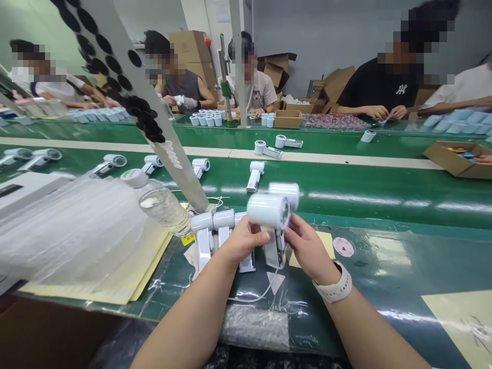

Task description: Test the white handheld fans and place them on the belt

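In front of me, a white handheld fan (pixel 267 210) with a cylindrical head and an open-sided handle stands upright and slightly blurred between my hands. My left hand (pixel 244 241) grips it from the left, thumb across the top of the handle. My right hand (pixel 307 246) has its fingers closed at the handle's right side. Right behind is a second white fan head (pixel 290 193); its handle is hidden, so I cannot tell what supports it. More white fans (pixel 203 246) lie side by side left of my left hand. A thin white cable (pixel 265 294) runs below the held fan.
A clear bottle (pixel 161 202) and plastic-covered sheets (pixel 88 236) lie left, beside a slanted post (pixel 169 143). Fans (pixel 254 176) are spread along the green belt (pixel 346 189). Several co-workers sit across it. An open carton (pixel 461 159) stands right; bubble wrap (pixel 255 328) lies near me.
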Demonstrator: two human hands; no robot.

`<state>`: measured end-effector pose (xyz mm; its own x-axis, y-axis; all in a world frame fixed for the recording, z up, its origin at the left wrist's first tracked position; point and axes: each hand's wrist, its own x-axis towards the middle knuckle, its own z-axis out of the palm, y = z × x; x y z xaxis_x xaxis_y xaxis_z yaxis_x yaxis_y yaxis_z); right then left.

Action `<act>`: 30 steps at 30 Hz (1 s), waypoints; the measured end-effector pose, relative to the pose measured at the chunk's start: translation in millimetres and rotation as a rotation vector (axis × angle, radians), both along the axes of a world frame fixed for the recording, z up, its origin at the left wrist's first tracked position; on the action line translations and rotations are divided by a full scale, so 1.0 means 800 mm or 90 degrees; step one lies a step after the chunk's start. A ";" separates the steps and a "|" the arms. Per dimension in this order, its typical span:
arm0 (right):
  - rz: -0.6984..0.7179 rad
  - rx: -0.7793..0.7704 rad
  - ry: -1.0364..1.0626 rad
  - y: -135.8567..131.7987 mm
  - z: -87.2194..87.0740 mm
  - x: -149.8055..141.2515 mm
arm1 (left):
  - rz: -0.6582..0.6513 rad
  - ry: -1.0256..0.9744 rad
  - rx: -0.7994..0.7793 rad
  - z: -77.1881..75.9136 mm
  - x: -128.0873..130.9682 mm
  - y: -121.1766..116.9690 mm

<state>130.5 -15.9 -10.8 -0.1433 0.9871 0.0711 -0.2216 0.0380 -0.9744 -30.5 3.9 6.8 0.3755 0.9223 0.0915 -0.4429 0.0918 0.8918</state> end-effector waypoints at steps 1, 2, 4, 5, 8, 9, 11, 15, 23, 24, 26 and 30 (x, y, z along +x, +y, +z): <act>-0.006 -0.003 -0.001 0.004 0.001 0.005 | -0.006 0.029 0.017 -0.003 0.001 0.001; -0.023 -0.005 -0.011 0.008 0.002 0.010 | 0.005 0.043 0.026 -0.005 0.001 0.003; -0.056 -0.011 -0.030 0.013 0.001 0.018 | 0.065 0.031 0.012 -0.009 0.002 0.010; -0.067 -0.019 -0.032 0.015 0.001 0.021 | 0.101 0.012 -0.009 -0.009 0.002 0.013; -0.078 -0.069 -0.029 0.014 0.001 0.023 | 0.152 -0.037 -0.126 -0.008 0.002 0.019; -0.076 -0.085 -0.031 0.013 0.001 0.021 | 0.151 -0.045 -0.171 -0.007 0.003 0.019; -0.065 -0.098 -0.043 0.011 0.002 0.018 | 0.132 -0.047 -0.244 -0.004 0.004 0.018; -0.076 -0.103 -0.068 0.011 -0.002 0.010 | 0.064 -0.067 -0.299 0.001 0.004 0.015; -0.085 -0.205 0.050 0.010 -0.004 0.003 | -0.029 -0.134 -0.207 0.006 0.001 0.005; -0.076 -0.202 0.067 0.009 -0.002 0.003 | -0.033 -0.132 -0.203 0.007 0.002 0.004; -0.032 -0.190 0.100 0.006 0.006 0.003 | -0.024 -0.114 -0.205 0.010 0.005 0.002; 0.041 -0.136 0.115 -0.001 0.019 0.003 | -0.003 -0.109 -0.194 0.013 0.007 0.002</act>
